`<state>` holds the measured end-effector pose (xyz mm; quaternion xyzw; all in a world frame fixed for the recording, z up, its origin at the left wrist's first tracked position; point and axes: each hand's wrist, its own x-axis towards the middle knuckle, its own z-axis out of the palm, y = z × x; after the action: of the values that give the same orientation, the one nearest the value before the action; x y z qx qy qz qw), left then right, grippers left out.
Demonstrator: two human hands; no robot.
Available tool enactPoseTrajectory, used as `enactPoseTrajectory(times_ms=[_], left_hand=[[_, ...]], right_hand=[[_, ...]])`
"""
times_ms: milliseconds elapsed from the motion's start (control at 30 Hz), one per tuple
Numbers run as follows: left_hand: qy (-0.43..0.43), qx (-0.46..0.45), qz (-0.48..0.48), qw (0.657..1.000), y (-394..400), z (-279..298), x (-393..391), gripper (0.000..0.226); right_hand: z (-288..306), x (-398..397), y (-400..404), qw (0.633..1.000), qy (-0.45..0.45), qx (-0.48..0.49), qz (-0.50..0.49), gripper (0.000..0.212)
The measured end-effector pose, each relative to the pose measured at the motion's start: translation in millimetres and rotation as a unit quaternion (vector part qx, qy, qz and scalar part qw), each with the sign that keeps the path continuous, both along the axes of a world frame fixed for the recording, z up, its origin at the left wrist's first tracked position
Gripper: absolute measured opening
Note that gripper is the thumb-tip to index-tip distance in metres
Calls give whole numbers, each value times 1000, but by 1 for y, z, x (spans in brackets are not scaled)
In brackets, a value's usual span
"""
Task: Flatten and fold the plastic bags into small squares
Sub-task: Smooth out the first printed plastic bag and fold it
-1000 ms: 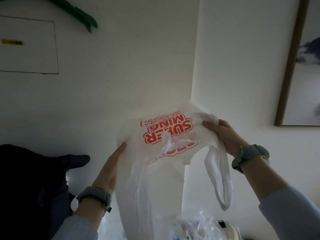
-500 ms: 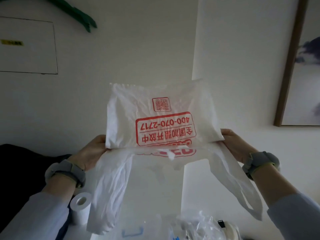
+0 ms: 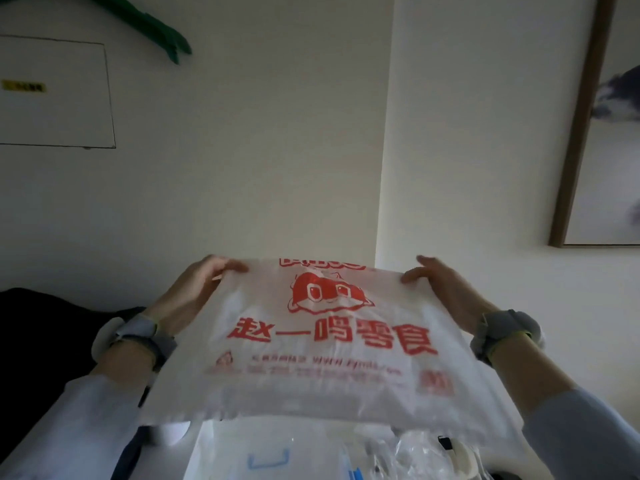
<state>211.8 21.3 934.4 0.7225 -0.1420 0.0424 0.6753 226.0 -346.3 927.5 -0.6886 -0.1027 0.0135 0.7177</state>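
Below the raised plastic bag (image 3: pixel 322 344), most of the tabletop (image 3: pixel 221 455) is hidden; only a pale strip shows at frame bottom. Dim light, detail soft. On that strip: a clear packet w/ a blue mark (image 3: pixel 268 459), crumpled clear plastic (image 3: pixel 412 452) to its right, contents not readable. A white round item (image 3: pixel 169 433) peeks out under the bag's near left corner, approx. a paper roll, can't confirm.

Bag is white, translucent, red cartoon logo + red lettering, small print blurred. Held spread out in the air, tilted, far edge up, near edge frayed-looking.

Left hand (image 3: pixel 194 292): fingers (image 3: pixel 235 266) closed over the far left corner, pinching the film. Right hand (image 3: pixel 446 289): thumb on top at the far right corner, other fingers under the bag, so grip looks closed but underside not visible. Both wrists carry grey bands; pale sleeves cut off at frame edges.

Room: cream wall (image 3: pixel 259 150) w/ a vertical corner line, flush panel (image 3: pixel 55 95) upper left, green object (image 3: pixel 152 29) above it, framed picture (image 3: pixel 602 133) at right, cut off. Dark mass (image 3: pixel 45 327) at left, unidentifiable.
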Motion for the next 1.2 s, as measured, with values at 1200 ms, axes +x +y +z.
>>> enactPoseTrajectory(times_ms=[1200], left_hand=[[-231,-52,326,915,-19,-10,15,41]], right_hand=[[-14,6,22,943,-210,-46,-256,19]])
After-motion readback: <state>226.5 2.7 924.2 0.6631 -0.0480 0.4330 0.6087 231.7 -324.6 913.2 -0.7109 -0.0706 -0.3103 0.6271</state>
